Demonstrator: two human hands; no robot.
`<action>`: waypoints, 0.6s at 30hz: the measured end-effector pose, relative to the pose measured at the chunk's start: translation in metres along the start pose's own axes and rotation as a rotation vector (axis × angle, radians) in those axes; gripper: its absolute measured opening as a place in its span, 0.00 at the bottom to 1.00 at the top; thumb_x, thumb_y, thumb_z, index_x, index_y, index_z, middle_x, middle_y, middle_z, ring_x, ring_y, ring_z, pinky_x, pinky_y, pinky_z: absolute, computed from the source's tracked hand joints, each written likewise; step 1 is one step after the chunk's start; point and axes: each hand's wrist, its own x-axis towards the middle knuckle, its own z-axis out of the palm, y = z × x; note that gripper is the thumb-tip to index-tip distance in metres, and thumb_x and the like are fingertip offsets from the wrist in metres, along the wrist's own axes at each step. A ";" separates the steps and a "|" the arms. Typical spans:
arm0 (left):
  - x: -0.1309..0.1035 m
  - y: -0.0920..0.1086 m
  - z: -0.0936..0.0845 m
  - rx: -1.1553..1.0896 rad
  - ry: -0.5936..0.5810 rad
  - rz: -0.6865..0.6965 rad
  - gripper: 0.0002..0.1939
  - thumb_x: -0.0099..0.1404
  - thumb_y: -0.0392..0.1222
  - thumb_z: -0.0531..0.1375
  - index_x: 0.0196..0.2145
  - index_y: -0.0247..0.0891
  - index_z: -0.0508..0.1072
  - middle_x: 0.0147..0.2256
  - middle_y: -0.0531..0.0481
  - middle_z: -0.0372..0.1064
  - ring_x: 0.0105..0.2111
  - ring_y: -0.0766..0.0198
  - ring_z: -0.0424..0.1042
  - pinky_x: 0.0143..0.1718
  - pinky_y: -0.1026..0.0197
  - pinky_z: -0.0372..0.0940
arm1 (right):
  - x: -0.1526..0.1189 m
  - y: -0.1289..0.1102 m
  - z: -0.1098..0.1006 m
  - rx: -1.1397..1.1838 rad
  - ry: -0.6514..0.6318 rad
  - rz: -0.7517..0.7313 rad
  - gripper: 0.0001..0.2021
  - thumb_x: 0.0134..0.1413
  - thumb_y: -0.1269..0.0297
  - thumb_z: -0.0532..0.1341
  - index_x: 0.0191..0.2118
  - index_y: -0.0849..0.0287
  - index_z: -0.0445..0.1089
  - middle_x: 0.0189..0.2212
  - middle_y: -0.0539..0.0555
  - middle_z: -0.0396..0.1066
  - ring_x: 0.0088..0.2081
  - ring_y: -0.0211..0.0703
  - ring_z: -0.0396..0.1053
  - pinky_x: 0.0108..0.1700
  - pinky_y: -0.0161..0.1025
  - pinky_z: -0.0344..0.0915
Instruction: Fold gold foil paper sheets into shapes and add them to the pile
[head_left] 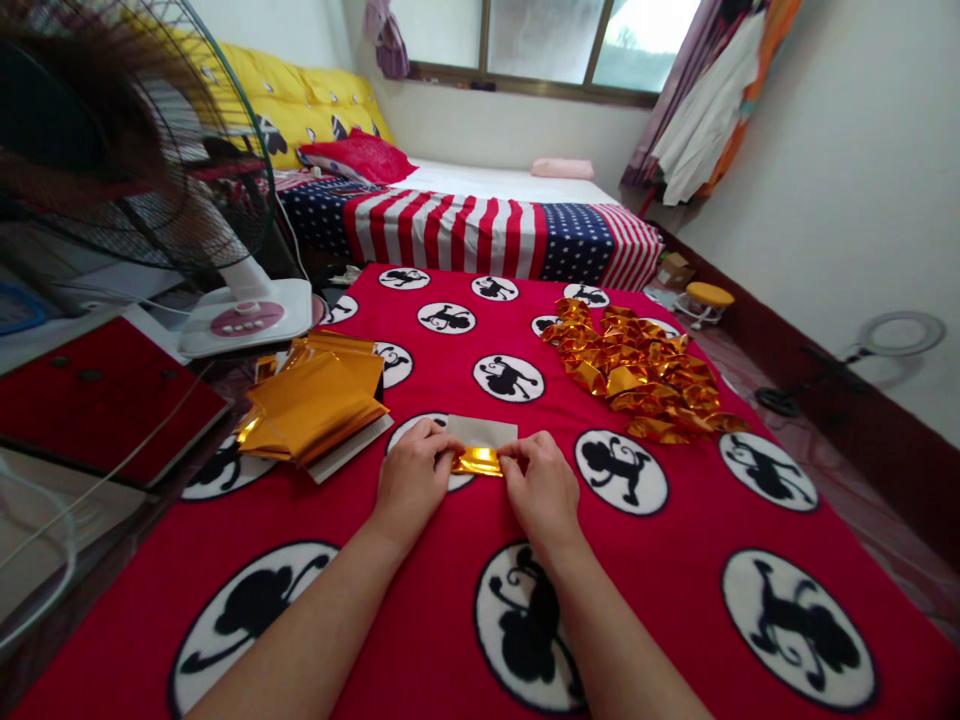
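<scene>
A sheet of gold foil paper (480,432) lies on the red cloth between my hands, its pale back facing up. The near edge is folded over and shows a shiny gold strip. My left hand (421,470) pinches the left end of that fold, and my right hand (541,482) pinches the right end. To the left rests a stack of flat gold foil sheets (319,400). Farther off to the right is a heap of folded gold foil pieces (637,375).
The red cloth (540,400) with monkey prints covers the table. A fan (247,310) stands at the left beside a dark red box (105,400). Behind the table is a bed (480,235) with a striped cover. A yellow stool (709,296) stands near the right wall.
</scene>
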 end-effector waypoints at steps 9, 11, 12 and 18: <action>0.002 0.011 -0.005 0.026 -0.058 -0.079 0.07 0.59 0.46 0.63 0.30 0.41 0.78 0.33 0.50 0.71 0.36 0.60 0.70 0.34 0.60 0.62 | -0.004 -0.011 0.000 -0.116 0.013 0.030 0.09 0.53 0.55 0.64 0.34 0.54 0.74 0.36 0.52 0.68 0.41 0.45 0.67 0.36 0.38 0.57; 0.002 0.010 -0.005 0.016 -0.076 -0.085 0.06 0.58 0.45 0.64 0.31 0.42 0.79 0.34 0.50 0.71 0.37 0.60 0.70 0.35 0.60 0.62 | -0.005 -0.010 0.002 -0.118 0.017 0.022 0.08 0.52 0.56 0.65 0.35 0.54 0.74 0.37 0.52 0.68 0.41 0.45 0.67 0.36 0.38 0.58; 0.003 0.009 -0.006 0.010 -0.086 -0.086 0.06 0.58 0.44 0.64 0.32 0.42 0.79 0.35 0.50 0.71 0.37 0.60 0.70 0.35 0.60 0.63 | -0.005 -0.009 0.003 -0.116 0.017 0.018 0.08 0.51 0.57 0.65 0.36 0.54 0.73 0.37 0.52 0.68 0.41 0.45 0.67 0.37 0.38 0.58; 0.001 0.010 -0.007 0.025 -0.087 -0.084 0.06 0.58 0.43 0.64 0.33 0.42 0.79 0.36 0.50 0.72 0.38 0.60 0.71 0.39 0.59 0.64 | -0.008 -0.008 0.004 -0.128 0.030 -0.003 0.06 0.53 0.60 0.64 0.36 0.54 0.73 0.38 0.52 0.67 0.43 0.47 0.67 0.39 0.39 0.59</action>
